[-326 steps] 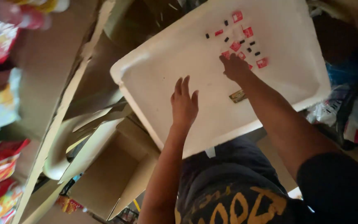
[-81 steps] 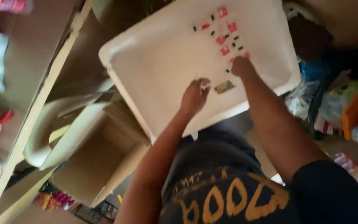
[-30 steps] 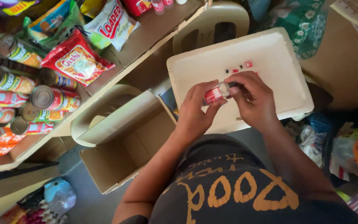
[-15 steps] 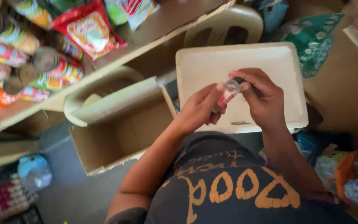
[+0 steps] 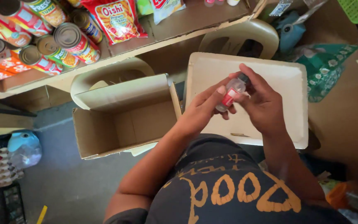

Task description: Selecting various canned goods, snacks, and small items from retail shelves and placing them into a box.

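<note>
A wooden shelf (image 5: pixel 195 18) is loaded with tins (image 5: pixel 69 39) and a red snack packet (image 5: pixel 117 18), kept within reach. Below it, an open cardboard box (image 5: pixel 125 118) is rested on a cream plastic chair (image 5: pixel 104 74), mouth upward. A white tray (image 5: pixel 286 83) is laid as a surface beneath the hands. A small clear bottle (image 5: pixel 231 93) with a red label is held above the tray: its body is grasped by the left hand (image 5: pixel 204 110), while its dark cap is gripped by the right hand (image 5: pixel 264 103) fingers, apparently for twisting.

Small clear red-labelled bottle (image 5: pixel 231 93), tilted
</note>
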